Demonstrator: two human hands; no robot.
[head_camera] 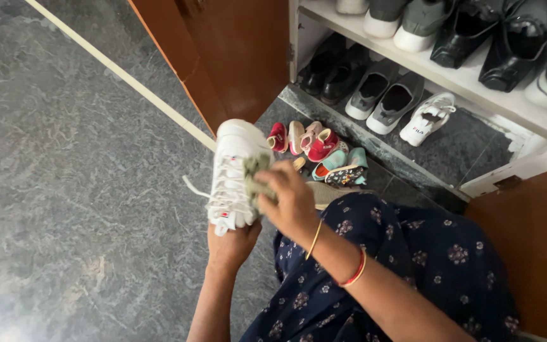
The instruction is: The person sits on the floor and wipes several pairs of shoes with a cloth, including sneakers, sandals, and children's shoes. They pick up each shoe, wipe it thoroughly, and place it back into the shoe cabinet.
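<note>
Hands at centre of the frame, above the grey stone floor [64, 158]. Left hand [230, 244] grips the heel end of a white sneaker [234, 171] from below, holding it toe-up with laces facing the camera. Right hand [292, 202] is closed on a greenish cloth [254, 177], pressed against the sneaker's laced front. Small children's shoes [314, 149] lie on the floor just beyond. Upper right: open shoe cupboard [451, 79] with wooden door [223, 57], its shelves carrying black, grey and white shoes.
</note>
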